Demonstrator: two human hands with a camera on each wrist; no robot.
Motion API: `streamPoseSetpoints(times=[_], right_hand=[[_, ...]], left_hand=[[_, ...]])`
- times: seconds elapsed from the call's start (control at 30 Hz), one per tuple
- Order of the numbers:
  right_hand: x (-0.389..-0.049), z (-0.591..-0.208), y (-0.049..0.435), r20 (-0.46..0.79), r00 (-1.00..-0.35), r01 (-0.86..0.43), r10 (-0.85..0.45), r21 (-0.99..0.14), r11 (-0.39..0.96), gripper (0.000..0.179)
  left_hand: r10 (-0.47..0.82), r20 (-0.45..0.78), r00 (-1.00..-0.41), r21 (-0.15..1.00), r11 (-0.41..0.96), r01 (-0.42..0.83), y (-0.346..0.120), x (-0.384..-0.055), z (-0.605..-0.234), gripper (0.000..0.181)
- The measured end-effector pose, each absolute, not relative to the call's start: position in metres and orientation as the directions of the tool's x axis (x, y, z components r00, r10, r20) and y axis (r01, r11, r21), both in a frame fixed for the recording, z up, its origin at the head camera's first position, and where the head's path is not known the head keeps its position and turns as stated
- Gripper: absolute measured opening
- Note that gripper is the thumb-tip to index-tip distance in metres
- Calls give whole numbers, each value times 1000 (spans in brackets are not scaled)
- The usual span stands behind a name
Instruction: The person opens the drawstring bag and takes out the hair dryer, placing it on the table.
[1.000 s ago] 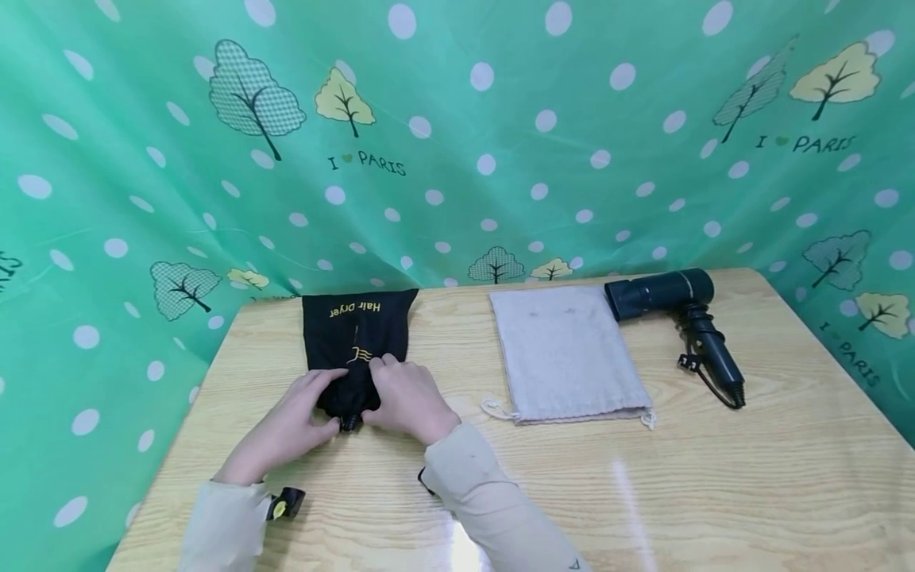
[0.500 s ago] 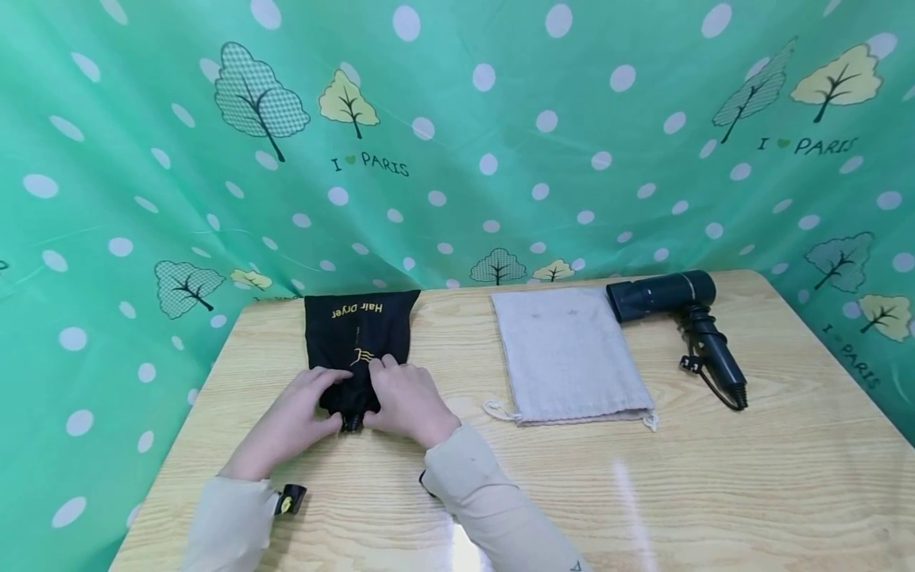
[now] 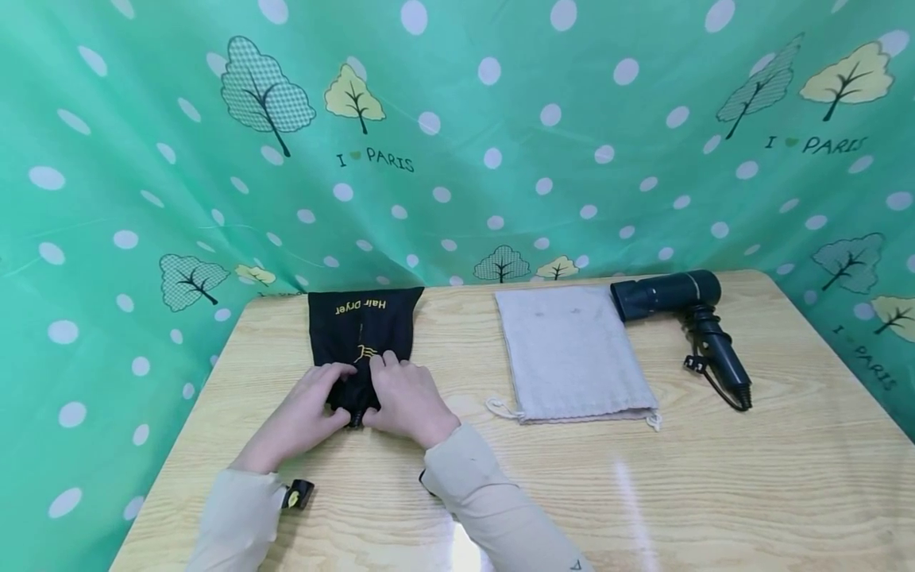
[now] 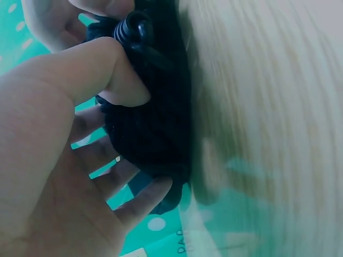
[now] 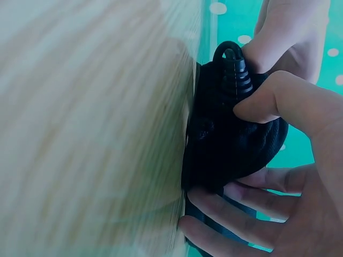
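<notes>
A black cloth bag [image 3: 332,330] printed "Hair Dryer" lies flat at its far end and bulges at its near end. From its near opening sticks a ribbed black cord end [image 5: 237,77] with a loop of cable, also visible in the left wrist view. My left hand [image 3: 309,405] curls round the bulge's left side, its thumb pressing the cloth near the opening. On the other side, my right hand [image 3: 411,400] grips the bag, its thumb beside the ribbed cord end. The rest of what is inside is hidden by the cloth.
A grey drawstring bag [image 3: 575,353] lies flat right of the middle. Beyond it rests a black hair dryer [image 3: 668,294], its cord wound round the handle. A green patterned curtain [image 3: 457,143] hangs behind the wooden table [image 3: 572,492].
The left thumb has shifted slightly right, closer to the cord end. Both hands stay on the black bag. The whole head view has drifted slightly.
</notes>
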State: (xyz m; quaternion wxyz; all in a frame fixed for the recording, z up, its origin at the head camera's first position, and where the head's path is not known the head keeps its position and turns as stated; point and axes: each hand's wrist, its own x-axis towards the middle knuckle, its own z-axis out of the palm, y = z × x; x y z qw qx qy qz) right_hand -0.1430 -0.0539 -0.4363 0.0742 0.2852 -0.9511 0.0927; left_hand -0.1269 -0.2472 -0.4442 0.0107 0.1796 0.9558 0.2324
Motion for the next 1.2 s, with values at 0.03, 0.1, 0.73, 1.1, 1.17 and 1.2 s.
streamPoseSetpoints(times=[0.03,0.1,0.73,1.1,1.17,1.2], right_hand=[[-143,-436,-54,192,-827,-555,-528,-132,821,57],[-142,-435,-55,193,-828,-554,-527,-124,823,55],[-137,-430,-55,137,-845,-533,-517,-140,834,56],[-132,-431,-61,158,-844,-528,-513,-81,845,37],[-131,-432,-64,151,-853,-513,-500,-64,856,33],[-130,-432,-65,150,-856,-507,-495,-58,860,32]], left_hand=[[347,65,-936,446,829,338,-247,-127,-445,53],[345,72,-936,443,830,340,-247,-127,-445,54],[361,67,-930,426,833,354,-254,-125,-440,55],[372,92,-924,401,835,376,-247,-124,-439,41],[380,106,-919,394,832,389,-246,-124,-440,40],[384,115,-916,390,831,397,-246,-124,-441,40]])
